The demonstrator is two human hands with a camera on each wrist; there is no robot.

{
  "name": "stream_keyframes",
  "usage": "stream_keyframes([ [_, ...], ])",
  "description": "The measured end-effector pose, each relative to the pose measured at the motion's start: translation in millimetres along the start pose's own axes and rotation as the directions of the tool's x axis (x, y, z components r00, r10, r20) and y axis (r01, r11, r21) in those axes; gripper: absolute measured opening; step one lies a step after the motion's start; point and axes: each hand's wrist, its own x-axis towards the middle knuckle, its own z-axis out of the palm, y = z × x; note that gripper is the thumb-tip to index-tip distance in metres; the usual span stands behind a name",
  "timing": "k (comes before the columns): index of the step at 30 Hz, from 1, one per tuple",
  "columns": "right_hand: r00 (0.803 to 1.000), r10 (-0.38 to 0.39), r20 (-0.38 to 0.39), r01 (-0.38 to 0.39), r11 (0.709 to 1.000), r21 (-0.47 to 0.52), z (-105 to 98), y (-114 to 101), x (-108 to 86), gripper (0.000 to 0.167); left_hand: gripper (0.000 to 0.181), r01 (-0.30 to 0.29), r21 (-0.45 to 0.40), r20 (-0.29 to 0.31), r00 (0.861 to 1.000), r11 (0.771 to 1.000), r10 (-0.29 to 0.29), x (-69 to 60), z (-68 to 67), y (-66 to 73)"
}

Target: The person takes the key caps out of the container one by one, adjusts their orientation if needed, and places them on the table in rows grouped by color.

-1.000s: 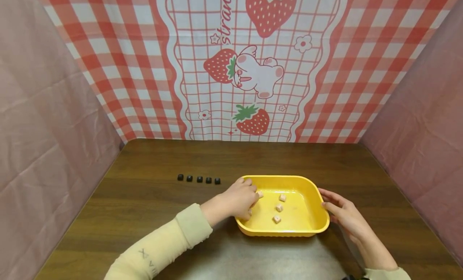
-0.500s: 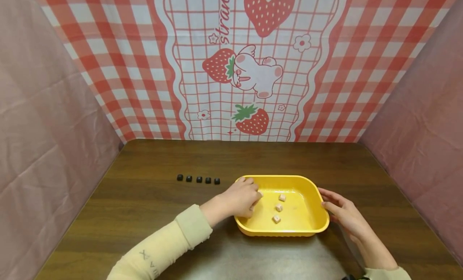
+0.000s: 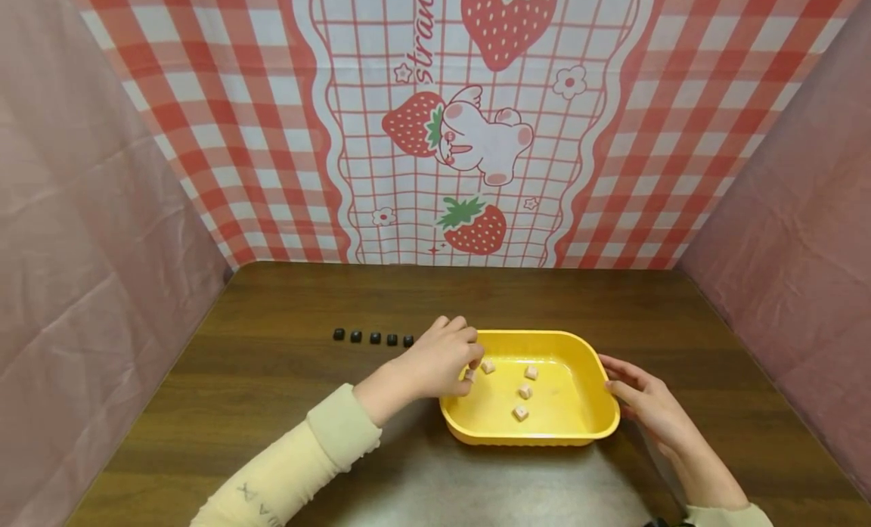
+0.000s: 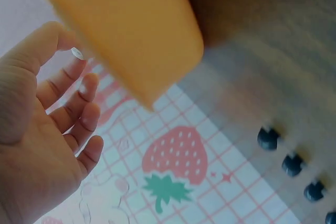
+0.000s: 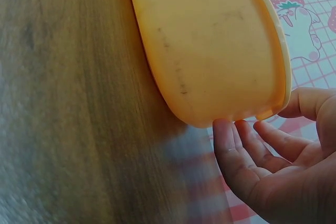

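Note:
In the head view my left hand (image 3: 442, 361) is over the left end of a yellow plastic basin (image 3: 531, 440). Its thumb and index finger pinch a small pale cube (image 4: 77, 53), mostly covered by the fingertips; the other fingers are loosely bent. Several more pale cubes (image 3: 520, 413) lie apart on the basin floor, one close to the left hand. On the right, my right hand (image 3: 649, 406) grips the basin's end, its thumb at the rim and its fingers against the outer wall, as the right wrist view shows.
Several small black cubes (image 3: 375, 338) form a row on the brown wooden table (image 3: 286, 406), left of the basin; the rightmost is beside the left hand. A strawberry-printed checked cloth (image 3: 469, 134) hangs behind the table, with pink cloth (image 3: 782, 172) at both sides.
My left hand has risen out of the basin and shifted left with a pale cube between its fingertips. Another pale cube is now uncovered. The right hand and basin have stayed put.

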Motion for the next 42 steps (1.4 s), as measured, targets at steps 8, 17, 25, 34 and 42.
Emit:
stream_keyframes([
  [8, 1.000, -0.011, -0.003, 0.011, 1.000, -0.005, 0, 0, 0.0, 0.061, 0.017, 0.079, -0.018, -0.040, 0.996, 0.997, -0.079, -17.6, -17.6, -18.8],
  [17, 1.000, -0.012, 0.003, 0.012, 1.000, -0.004, 0, 0, -0.1, 0.061, 0.019, 0.162, -0.019, -0.056, 0.985, 0.987, -0.162, -37.2, -21.4, -40.9],
  [25, 1.000, -0.025, 0.006, 0.025, 1.000, 0.013, 0, 0, -0.2, 0.060, 0.017, 0.197, -0.013, -0.037, 0.980, 0.980, -0.197, -47.4, -3.2, -54.1],
  [34, 1.000, -0.025, 0.002, 0.025, 1.000, 0.016, 0, 1, -0.2, 0.060, 0.020, 0.261, 0.001, 0.028, 0.965, 0.965, -0.261, -45.1, 24.3, -65.1],
  [42, 1.000, -0.012, -0.004, 0.012, 1.000, 0.015, 0, 0, -0.5, 0.061, 0.022, 0.288, -0.006, 0.104, 0.953, 0.958, -0.286, -41.0, 35.0, -68.1],
])
